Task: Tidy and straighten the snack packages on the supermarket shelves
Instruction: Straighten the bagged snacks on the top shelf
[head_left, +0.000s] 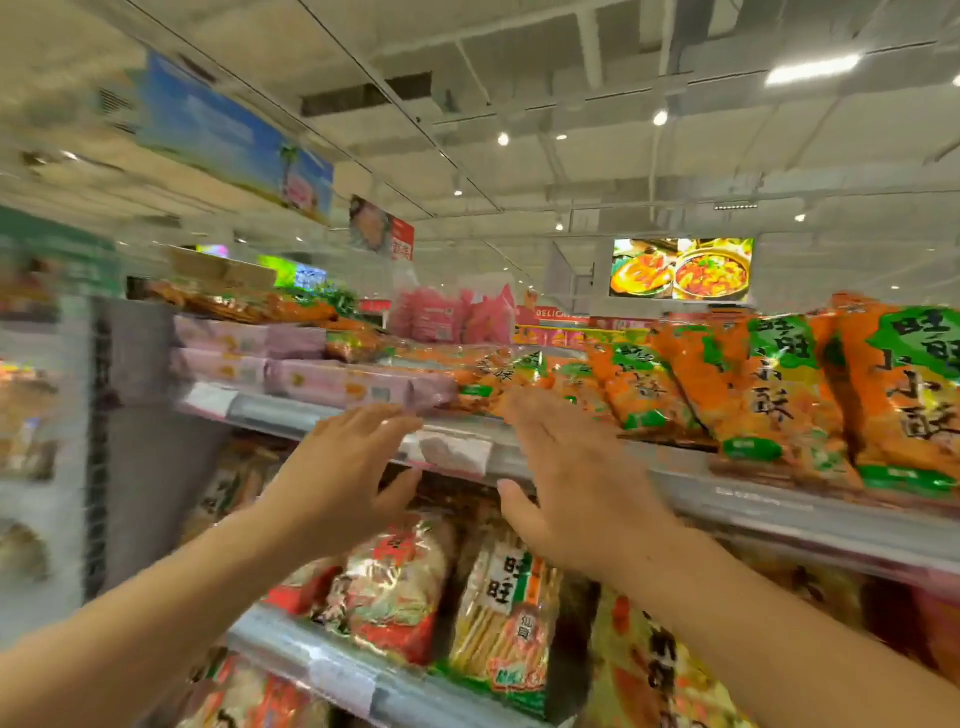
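Reaching up with left hand (345, 467) and right hand (563, 478), fingers spread, holding nothing, toward orange snack packs (524, 382) lying on the top shelf (779, 506) (leaning already). Pushing hard, maybe knocking some down.

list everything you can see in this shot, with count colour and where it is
orange snack bags: a row, count unclear, orange with green labels, leaning on the upper shelf at right
pink packs: several, pale pink, stacked flat on the upper shelf at left
pink bags: a few, pink, behind the upper shelf
cracker packs: several, red, yellow and clear, standing on the lower shelf
shelf edge: one, grey, with a white price tag
food screen: one, orange and yellow, far wall
blue banner: one, hanging top left
left hand: open, at the shelf edge
right hand: open, at the shelf edge
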